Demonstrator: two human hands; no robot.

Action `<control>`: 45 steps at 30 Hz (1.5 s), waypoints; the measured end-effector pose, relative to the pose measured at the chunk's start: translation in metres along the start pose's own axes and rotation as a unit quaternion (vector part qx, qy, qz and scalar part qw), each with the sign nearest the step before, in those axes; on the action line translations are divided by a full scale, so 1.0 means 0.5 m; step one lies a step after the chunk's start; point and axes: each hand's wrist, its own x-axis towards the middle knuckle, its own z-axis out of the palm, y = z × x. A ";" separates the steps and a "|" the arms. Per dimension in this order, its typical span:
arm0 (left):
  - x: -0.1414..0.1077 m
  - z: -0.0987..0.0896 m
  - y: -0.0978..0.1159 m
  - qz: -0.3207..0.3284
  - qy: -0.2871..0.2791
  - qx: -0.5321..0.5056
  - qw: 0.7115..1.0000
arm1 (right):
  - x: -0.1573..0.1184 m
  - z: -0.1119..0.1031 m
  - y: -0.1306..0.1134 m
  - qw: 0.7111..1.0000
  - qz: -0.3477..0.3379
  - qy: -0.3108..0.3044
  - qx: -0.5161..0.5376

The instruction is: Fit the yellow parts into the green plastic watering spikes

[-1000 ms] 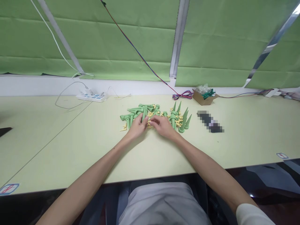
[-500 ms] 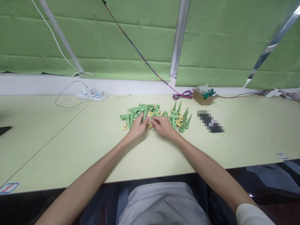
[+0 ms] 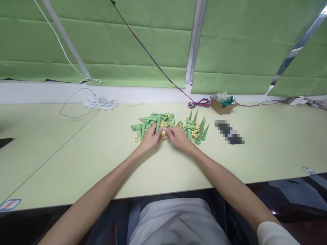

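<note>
My left hand [image 3: 152, 136] is closed round a green plastic plant watering spike [image 3: 158, 123], its upper part showing above the thumb. Close by on the right, my right hand [image 3: 178, 136] is pinched, thumb against fingers; whatever lies between the tips is too small to make out. Around and behind both hands spreads a pile of green spikes [image 3: 146, 120], some with round collars, mixed with small yellow plastic pieces [image 3: 163, 134]. To the right, several more spikes [image 3: 201, 131] stand point up among yellow pieces [image 3: 195, 130].
A pixelated dark object [image 3: 229, 132] lies right of the pile. Behind it stand a small cardboard box [image 3: 222, 107] with plastic wrap and coiled red-blue wire [image 3: 199, 103]. A white power strip [image 3: 102, 104] with cables sits at the back left of the table [image 3: 84, 160].
My right hand has shifted very slightly to the right. The left hand keeps its hold on the green spike, and the pile looks the same.
</note>
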 end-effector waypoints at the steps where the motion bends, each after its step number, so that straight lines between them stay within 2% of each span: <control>1: 0.001 0.000 0.001 -0.005 -0.001 0.001 1.000 | 0.000 0.000 0.002 1.000 0.002 0.005 0.005; 8: 0.004 -0.004 0.004 -0.021 0.011 -0.013 1.000 | 0.002 0.004 0.012 0.997 0.003 0.004 0.081; 15: -0.002 -0.005 0.012 -0.016 0.003 0.015 1.000 | 0.003 0.005 0.014 0.997 -0.032 -0.011 0.063; 21: -0.002 -0.004 0.011 -0.015 0.000 0.029 0.999 | 0.002 0.004 0.013 0.997 -0.033 -0.012 0.069; 36: -0.002 -0.003 0.010 -0.016 -0.005 0.001 1.000 | 0.001 0.001 0.010 0.999 -0.049 -0.018 0.004; 45: -0.004 -0.006 0.016 -0.019 -0.006 0.003 1.000 | -0.001 -0.001 0.013 0.996 -0.012 -0.050 0.072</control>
